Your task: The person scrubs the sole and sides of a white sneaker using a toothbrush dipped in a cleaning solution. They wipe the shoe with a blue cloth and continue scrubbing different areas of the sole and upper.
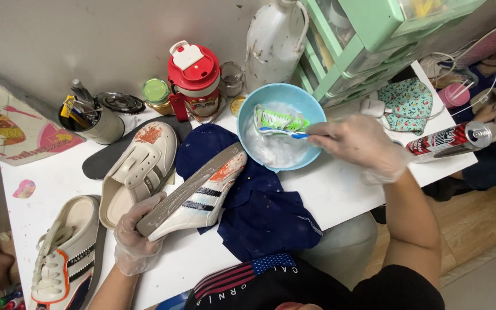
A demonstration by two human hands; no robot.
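White table (340, 189), stained, carrying everything. Mint green drawer unit (368, 40) at top right, cut off by edge. Navy cloth (259, 206) spread in the middle, under a white sneaker (199, 195) with dark stripes and orange stain, tilted on its side, sole toward camera. Left hand (136, 235), in clear glove, closed around the sneaker's heel. Right hand (357, 143), also gloved, pinching a toothbrush (282, 133), its green bristles inside a blue bowl (248, 115) of white foamy liquid. Two more pale shoes at left, one (64, 258) partly cut off. Flat package with panda picture (7, 129) at far left, pink and cream. Red-lidded cup (195, 80) with label behind the bowl. Red and white spray can (449, 140) lying at right. Dark cup (96, 123) holding tools, hard to make out.
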